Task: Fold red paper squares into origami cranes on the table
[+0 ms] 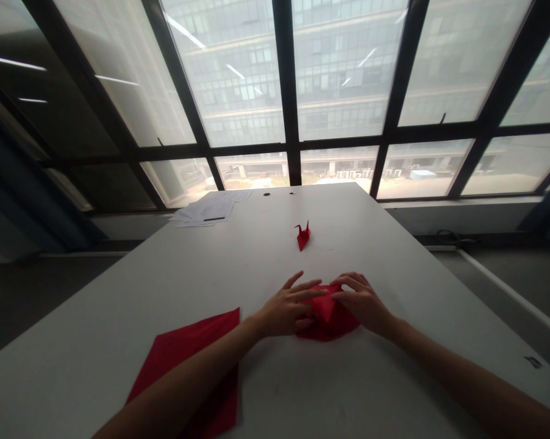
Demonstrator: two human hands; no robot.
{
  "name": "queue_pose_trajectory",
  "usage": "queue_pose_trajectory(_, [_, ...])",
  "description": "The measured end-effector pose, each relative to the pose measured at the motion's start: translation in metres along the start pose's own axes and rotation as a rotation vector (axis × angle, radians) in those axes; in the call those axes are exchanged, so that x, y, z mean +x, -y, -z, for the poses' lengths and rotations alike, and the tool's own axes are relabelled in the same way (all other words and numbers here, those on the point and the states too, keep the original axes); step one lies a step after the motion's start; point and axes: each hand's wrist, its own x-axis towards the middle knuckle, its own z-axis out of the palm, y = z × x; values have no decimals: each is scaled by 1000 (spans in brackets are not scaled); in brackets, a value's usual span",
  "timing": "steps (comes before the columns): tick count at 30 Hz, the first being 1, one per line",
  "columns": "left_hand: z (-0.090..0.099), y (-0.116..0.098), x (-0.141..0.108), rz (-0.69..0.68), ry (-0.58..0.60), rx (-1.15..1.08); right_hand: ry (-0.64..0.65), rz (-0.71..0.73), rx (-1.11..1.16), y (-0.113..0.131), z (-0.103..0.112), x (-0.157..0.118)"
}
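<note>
A partly folded piece of red origami paper [328, 311] lies on the white table between my two hands, a pointed flap at its middle. My left hand [286, 310] rests over its left side with the fingers stretched and spread, the fingertips touching the paper. On the right, my right hand [364, 302] has bent fingers at the paper's upper right edge, gripping it there; the thumb is mostly hidden. Under my left forearm lies a larger flat red sheet [195, 332], partly covered by the arm. Beyond my hands stands a small folded red paper crane [303, 236].
The long white table [119, 317] reaches toward tall dark-framed windows [288, 91]. Loose white papers [206, 207] with a dark pen [214, 219] on them lie at its far left. A small dark mark [533, 361] shows near the right edge.
</note>
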Motion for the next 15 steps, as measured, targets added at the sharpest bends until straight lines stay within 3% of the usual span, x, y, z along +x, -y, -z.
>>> queue_pose_trajectory(2, [-2,2,0,-3,-21,-52,-31,-35,22,1,-2,0])
queue_pose_trajectory(4, [-4,7,-1,39,-108,-72,-139,-133,47,0,-2,1])
queue_pose_trajectory(8, [-7,18,-1,158,-354,24,-319,-516,318,1,-1,5])
queue_pose_trajectory(11, [-6,19,0,174,-441,121,-224,-764,657,6,-1,8])
queue_pose_trajectory(15, [-4,13,0,174,-452,207,-99,-843,884,22,-6,10])
